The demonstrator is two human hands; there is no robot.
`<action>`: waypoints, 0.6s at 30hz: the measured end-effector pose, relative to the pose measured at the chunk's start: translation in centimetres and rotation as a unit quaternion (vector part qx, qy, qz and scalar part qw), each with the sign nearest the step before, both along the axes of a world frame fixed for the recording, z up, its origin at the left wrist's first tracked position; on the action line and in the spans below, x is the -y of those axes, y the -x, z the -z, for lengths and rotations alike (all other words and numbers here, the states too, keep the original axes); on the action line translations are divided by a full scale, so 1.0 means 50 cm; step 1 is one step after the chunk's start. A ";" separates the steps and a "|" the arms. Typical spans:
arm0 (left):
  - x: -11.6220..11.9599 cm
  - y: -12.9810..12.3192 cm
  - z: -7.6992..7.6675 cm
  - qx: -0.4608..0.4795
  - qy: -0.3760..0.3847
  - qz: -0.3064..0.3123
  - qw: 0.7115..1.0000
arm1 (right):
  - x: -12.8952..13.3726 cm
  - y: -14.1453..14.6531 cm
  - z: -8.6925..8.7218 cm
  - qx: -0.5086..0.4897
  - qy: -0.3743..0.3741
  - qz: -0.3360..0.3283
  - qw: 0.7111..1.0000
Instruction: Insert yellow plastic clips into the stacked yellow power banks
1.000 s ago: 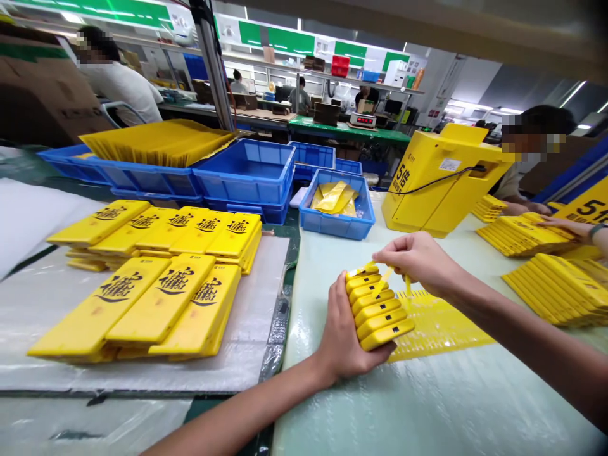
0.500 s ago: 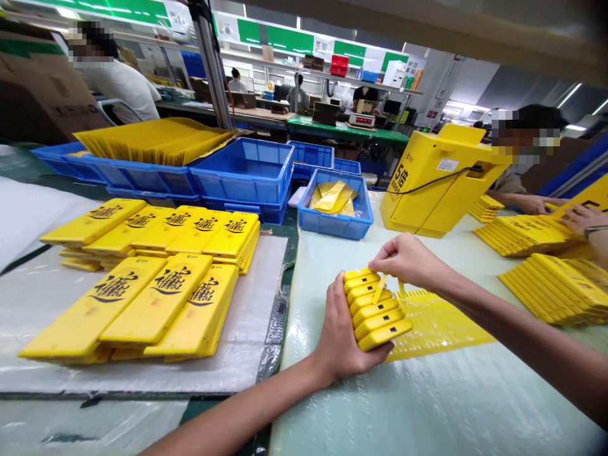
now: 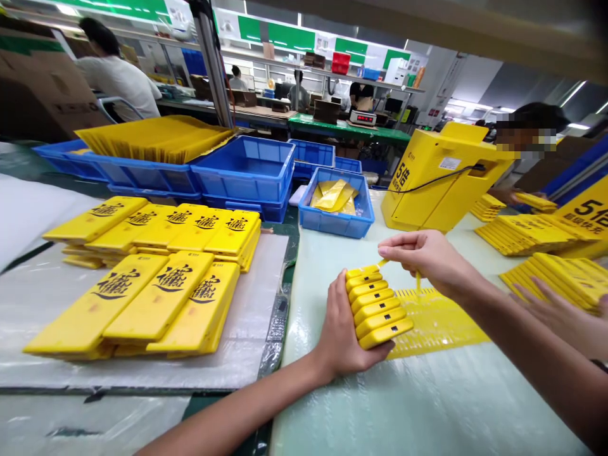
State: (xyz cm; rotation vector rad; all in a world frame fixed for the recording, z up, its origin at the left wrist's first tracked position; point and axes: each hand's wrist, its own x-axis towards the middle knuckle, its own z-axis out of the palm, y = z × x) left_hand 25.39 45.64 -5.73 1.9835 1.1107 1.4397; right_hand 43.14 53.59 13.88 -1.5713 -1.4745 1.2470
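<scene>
My left hand [image 3: 339,335] is wrapped round a stack of yellow power banks [image 3: 380,313], their narrow ends with small dark ports facing me. Just above the stack's top end, the fingers of my right hand [image 3: 420,253] pinch a thin yellow strip [image 3: 381,262]. The strip's lower end reaches the uppermost power bank; whether it is stuck down I cannot tell. Another yellow strip [image 3: 418,282] hangs below my right hand. Behind and beneath, a sheet of yellow strips [image 3: 437,326] lies on the table.
Printed yellow power banks [image 3: 173,285] lie in piles on white foam at left. Blue bins [image 3: 247,168] stand behind, one small bin [image 3: 335,221] holding yellow scraps. A yellow box [image 3: 425,190] with a cable is at back right. A co-worker's hand [image 3: 565,316] reaches near stacked power banks [image 3: 558,278].
My right hand has risen slightly right, and its strip has shifted from the stack's upper face to the uppermost power bank. The co-worker's hands have left the yellow panel; one is now nearer me.
</scene>
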 end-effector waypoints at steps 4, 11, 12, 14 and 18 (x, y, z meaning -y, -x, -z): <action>0.000 0.001 0.000 -0.008 0.005 0.003 1.000 | 0.020 0.034 0.008 0.012 -0.018 0.021 1.000; -0.001 -0.001 -0.004 -0.007 0.008 0.000 1.000 | 0.040 0.058 0.001 0.006 -0.026 0.038 0.999; -0.001 -0.001 -0.004 -0.008 0.007 -0.001 1.000 | 0.039 0.056 0.003 0.002 -0.031 0.051 0.998; -0.001 -0.002 -0.005 -0.009 0.004 -0.003 1.000 | 0.038 0.050 0.005 -0.005 -0.037 0.070 0.997; -0.001 -0.001 -0.004 -0.015 -0.003 -0.006 1.000 | 0.042 0.051 0.007 -0.023 -0.034 0.066 0.997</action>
